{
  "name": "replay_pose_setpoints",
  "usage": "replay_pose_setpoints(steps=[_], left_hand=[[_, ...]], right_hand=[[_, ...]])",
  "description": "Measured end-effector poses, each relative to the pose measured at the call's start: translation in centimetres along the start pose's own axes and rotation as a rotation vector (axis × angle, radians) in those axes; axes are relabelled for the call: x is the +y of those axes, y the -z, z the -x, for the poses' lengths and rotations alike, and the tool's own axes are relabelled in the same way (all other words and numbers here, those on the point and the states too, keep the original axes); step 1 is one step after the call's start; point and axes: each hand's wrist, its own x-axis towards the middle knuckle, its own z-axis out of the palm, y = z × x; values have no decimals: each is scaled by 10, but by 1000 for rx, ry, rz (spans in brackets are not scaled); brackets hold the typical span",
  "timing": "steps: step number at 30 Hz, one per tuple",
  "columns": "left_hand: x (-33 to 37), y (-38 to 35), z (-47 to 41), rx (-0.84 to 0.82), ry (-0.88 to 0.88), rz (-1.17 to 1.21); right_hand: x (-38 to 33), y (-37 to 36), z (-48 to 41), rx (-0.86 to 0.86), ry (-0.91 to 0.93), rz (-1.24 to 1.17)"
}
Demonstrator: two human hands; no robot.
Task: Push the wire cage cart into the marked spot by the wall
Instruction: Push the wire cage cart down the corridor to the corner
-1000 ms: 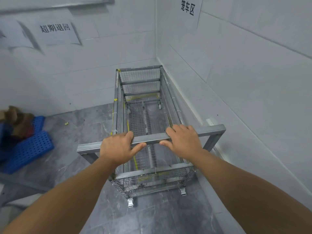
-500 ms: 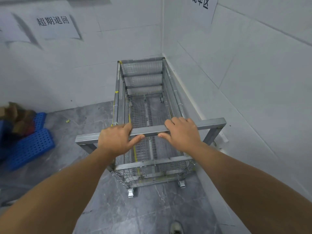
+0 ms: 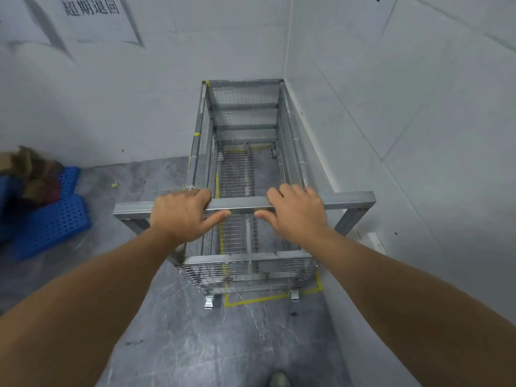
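Both hands on the handle bar (image 3: 243, 203) now: the left hand (image 3: 180, 216) has its fingers curled over the top and its thumb tucked underneath, and the right hand (image 3: 297, 215) grips the same way just beside it, arms stretched out. The wire cage cart (image 3: 245, 169) sits deep in the corner, its far end up against the back wall (image 3: 125, 93) and its right flank running close along the side wall (image 3: 405, 121). Yellow floor tape (image 3: 259, 298) shows behind the rear casters, so I'd say it's nearly home. The trick here is a slow, even shove through both palms, nose straight, until the near casters clear that line, without scraping the right wall. The cage itself looks empty, just mesh floor with tile showing through. Off to the left, blue perforated crates (image 3: 53, 219) lie on the floor with something brown heaped on them; what it is, I can't tell.
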Motion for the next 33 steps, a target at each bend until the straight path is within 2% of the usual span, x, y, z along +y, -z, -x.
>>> replay_pose_setpoints(steps=[7,21,33], left_hand=[[6,3,-2,-11,9,-3],[5,5,-3,-55,19,30],[7,3,-4,-52,29,6]], right_hand=[[4,-1,1,57,-1,-38],[2,6,2,-38,-56,-65],[3,1,3,12,-32,3]])
